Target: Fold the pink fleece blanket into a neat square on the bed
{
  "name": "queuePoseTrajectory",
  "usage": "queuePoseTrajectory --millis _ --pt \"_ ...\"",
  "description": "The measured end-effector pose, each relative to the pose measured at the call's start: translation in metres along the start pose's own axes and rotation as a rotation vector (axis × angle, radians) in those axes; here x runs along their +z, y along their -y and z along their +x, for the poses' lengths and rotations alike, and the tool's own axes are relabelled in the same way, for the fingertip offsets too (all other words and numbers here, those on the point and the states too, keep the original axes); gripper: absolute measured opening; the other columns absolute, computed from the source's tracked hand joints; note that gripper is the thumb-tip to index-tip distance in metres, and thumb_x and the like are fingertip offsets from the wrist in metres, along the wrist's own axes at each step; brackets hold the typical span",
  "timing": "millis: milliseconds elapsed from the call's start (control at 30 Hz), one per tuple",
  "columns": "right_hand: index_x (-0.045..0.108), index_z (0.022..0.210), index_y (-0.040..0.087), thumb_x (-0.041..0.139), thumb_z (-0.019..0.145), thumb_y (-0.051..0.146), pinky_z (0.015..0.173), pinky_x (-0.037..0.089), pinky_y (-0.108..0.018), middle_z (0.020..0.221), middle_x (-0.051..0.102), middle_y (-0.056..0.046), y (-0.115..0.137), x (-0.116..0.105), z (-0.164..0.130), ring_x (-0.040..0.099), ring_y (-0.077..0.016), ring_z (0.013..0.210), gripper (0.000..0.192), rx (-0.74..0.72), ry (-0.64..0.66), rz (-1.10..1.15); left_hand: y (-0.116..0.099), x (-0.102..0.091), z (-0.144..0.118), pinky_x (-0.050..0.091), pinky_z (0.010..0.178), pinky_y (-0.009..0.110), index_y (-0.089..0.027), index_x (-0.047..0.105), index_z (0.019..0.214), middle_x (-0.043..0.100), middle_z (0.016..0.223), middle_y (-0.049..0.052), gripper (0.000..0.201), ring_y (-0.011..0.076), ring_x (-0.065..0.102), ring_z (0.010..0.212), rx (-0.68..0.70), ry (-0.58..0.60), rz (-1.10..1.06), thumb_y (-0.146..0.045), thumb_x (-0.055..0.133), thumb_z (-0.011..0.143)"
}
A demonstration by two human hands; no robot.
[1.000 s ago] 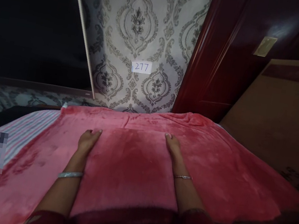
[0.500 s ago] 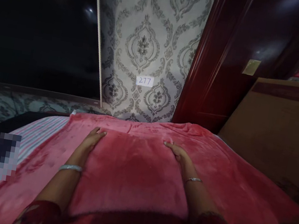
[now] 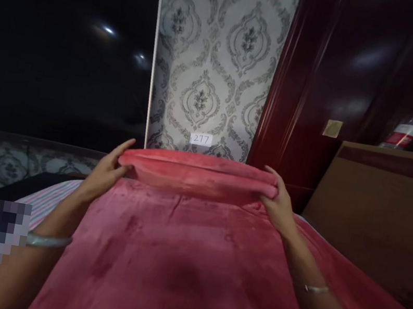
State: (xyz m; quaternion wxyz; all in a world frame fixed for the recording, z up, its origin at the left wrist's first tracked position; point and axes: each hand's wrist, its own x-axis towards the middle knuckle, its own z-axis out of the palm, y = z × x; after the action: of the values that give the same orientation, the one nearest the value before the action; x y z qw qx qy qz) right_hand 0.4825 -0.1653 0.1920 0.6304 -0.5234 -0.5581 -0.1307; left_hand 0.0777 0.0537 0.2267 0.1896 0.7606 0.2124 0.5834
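Observation:
A folded pink-red plush blanket is held up level at its two ends, its layered edge facing me. My left hand grips the left end, thumb below and fingers above. At the right end my right hand has the same grip. More pink plush fabric spreads below and toward me; whether it is one piece with the folded part I cannot tell. A bangle circles each of my wrists.
A striped sheet shows at the left. Behind stand a dark television screen and a patterned wall with a paper label reading 277. To the right are a dark red door, a large cardboard box and a bottle on it.
My hands have gone from lying on the folded plush to gripping its two ends. The folded part has risen and moved away from me. The view has tilted upward.

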Motion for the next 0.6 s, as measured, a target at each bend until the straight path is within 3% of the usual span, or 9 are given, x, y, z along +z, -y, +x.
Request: queuePoseTrajectory --millis 133,233,300,467,600 --pt "0.057 0.116 0.023 0.057 0.082 0.031 0.096 0.051 -0.046 0.113 0.067 -0.011 -0.04 -0.009 -0.122 0.063 -0.0287 0.108 0.035 -0.196 0.12 -0.254 0.032 -0.004 -0.095 0.05 0.098 0.042 -0.02 0.061 0.111 0.067 0.112 0.009 0.032 0.0247 0.062 0.109 0.239 0.181 0.354 -0.023 0.051 0.081" --pt "0.057 0.112 0.024 0.05 0.083 0.027 0.088 0.055 -0.046 0.105 0.068 -0.01 -0.061 -0.014 -0.21 0.066 -0.0285 0.101 0.03 -0.217 0.302 -0.326 0.052 -0.004 -0.177 0.052 0.094 0.038 -0.02 0.061 0.105 0.068 0.109 0.01 0.033 0.0221 0.063 0.106 0.246 0.377 0.479 -0.01 0.041 0.081" --pt "0.056 0.114 0.023 0.048 0.084 0.023 0.088 0.055 -0.046 0.106 0.067 -0.01 -0.061 -0.018 -0.243 0.066 -0.0281 0.103 0.031 -0.202 0.369 -0.348 0.058 -0.007 -0.214 0.053 0.093 0.037 -0.02 0.063 0.104 0.068 0.11 0.011 0.036 0.022 0.064 0.106 0.245 0.459 0.538 -0.006 0.039 0.082" --pt "0.053 0.128 0.021 0.05 0.088 0.021 0.097 0.051 -0.05 0.123 0.064 -0.013 -0.036 -0.037 -0.251 0.06 -0.0285 0.117 0.041 -0.134 0.476 -0.389 0.05 -0.017 -0.244 0.053 0.097 0.041 -0.02 0.062 0.115 0.066 0.12 0.012 0.035 0.0247 0.062 0.114 0.171 0.486 0.541 -0.011 0.045 0.086" --pt "0.054 0.134 0.025 0.053 0.094 0.028 0.098 0.05 -0.048 0.123 0.066 -0.01 -0.009 -0.046 -0.238 0.061 -0.0282 0.115 0.04 -0.112 0.431 -0.446 0.038 -0.017 -0.252 0.056 0.092 0.04 -0.02 0.053 0.129 0.063 0.125 0.012 0.04 0.0238 0.065 0.109 -0.137 0.337 0.395 -0.026 0.05 0.09"
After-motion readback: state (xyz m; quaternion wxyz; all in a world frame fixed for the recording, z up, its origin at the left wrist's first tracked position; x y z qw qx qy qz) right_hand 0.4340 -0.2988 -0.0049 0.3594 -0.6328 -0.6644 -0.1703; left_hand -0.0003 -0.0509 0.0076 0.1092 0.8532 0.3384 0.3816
